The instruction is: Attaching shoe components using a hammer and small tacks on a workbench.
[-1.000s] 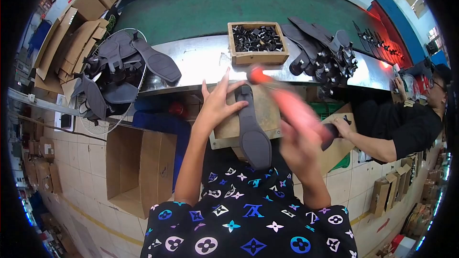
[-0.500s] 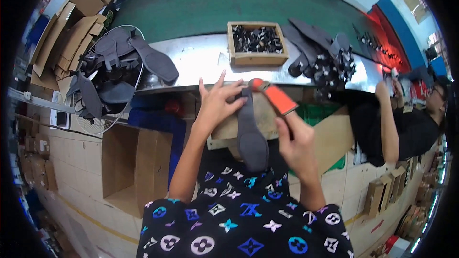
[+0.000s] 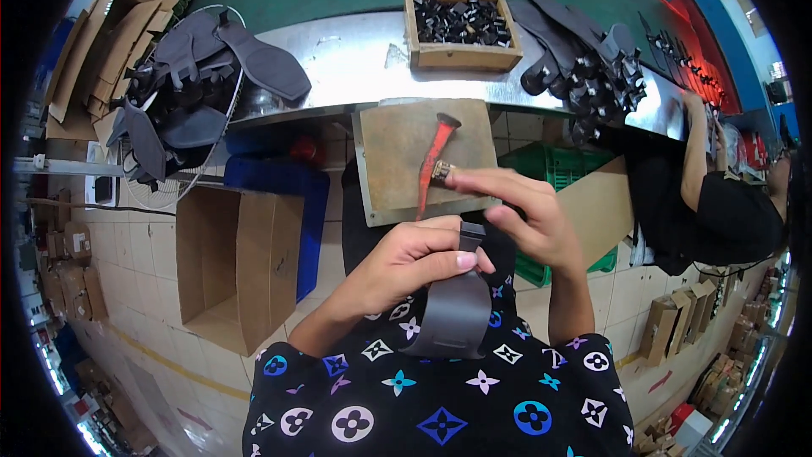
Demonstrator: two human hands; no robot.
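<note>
Close to my body, my left hand [image 3: 427,256] pinches a dark grey shoe sole [image 3: 448,317]. Its broad, curved part hangs toward my shirt, and a small black block-like end [image 3: 471,235] sticks up past the thumb. My right hand [image 3: 533,216] hovers above the near right corner of a worn wooden work block [image 3: 385,152], its fingers stretched out and thumb apart. A hammer with a long red head [image 3: 434,152] lies on that block. The fingertips reach the hammer's gold-and-black banded part [image 3: 441,171]; any handle beyond is hidden under the hand.
Beyond the block, a wooden box [image 3: 465,57] of small black parts stands on the metal table edge [image 3: 338,59]. Heeled soles [image 3: 584,76] lie right of it; a fan-guard-like wire basket [image 3: 228,131] of soles stands left. A co-worker [image 3: 710,203] sits at right.
The sole has come off the block toward my body and been turned in my left hand. The hammer now rests on the block, and my right hand's fingers have straightened. The view has tilted down.
</note>
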